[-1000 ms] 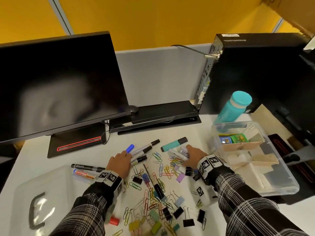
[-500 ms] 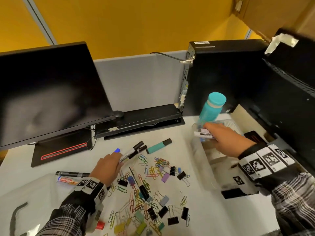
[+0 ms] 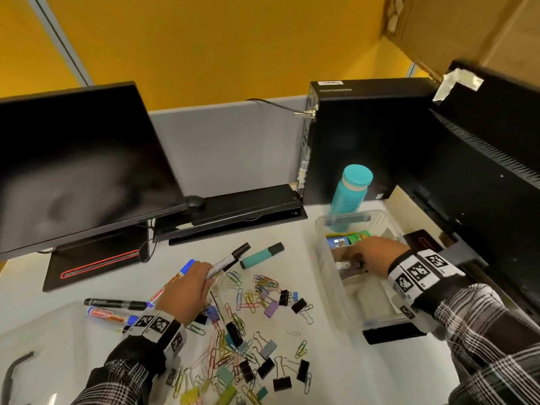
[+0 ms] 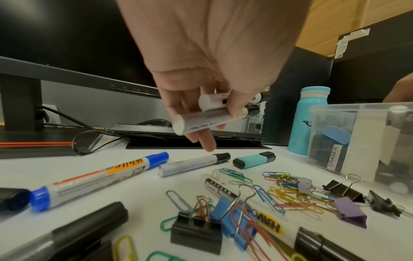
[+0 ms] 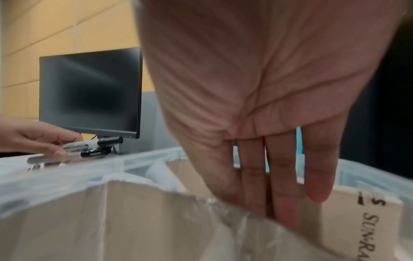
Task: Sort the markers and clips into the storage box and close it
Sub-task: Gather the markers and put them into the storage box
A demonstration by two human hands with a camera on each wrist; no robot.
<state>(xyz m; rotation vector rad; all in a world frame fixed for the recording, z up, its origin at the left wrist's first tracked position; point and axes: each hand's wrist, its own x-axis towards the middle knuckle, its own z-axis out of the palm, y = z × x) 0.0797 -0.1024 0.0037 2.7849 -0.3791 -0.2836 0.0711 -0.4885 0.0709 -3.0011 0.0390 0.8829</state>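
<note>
My left hand [image 3: 204, 276] grips two white markers with black caps [image 3: 226, 261] just above the desk; the left wrist view shows them in its curled fingers [image 4: 210, 114]. My right hand [image 3: 362, 258] reaches down into the clear storage box [image 3: 328, 290], fingers straight [image 5: 281, 185] between cardboard dividers [image 5: 134, 220], holding nothing. A white marker [image 3: 344, 264] lies in the box by its fingertips. On the desk lie a teal highlighter [image 3: 261, 255], a blue-capped whiteboard marker [image 4: 100, 176], a grey marker [image 4: 194, 164], a black marker [image 3: 115, 303] and a spread of paper clips and binder clips [image 3: 248, 331].
The translucent box lid [image 3: 43, 346] with a black handle lies at the lower left. A teal bottle [image 3: 349, 194] stands behind the box, next to a black computer case [image 3: 365, 135]. A monitor [image 3: 81, 159] stands at the back left. Erasers [image 3: 337, 242] fill the box's far compartment.
My right hand has gone from above the box's far rim down into the box and let go of its markers. My left hand has lifted two markers off the desk.
</note>
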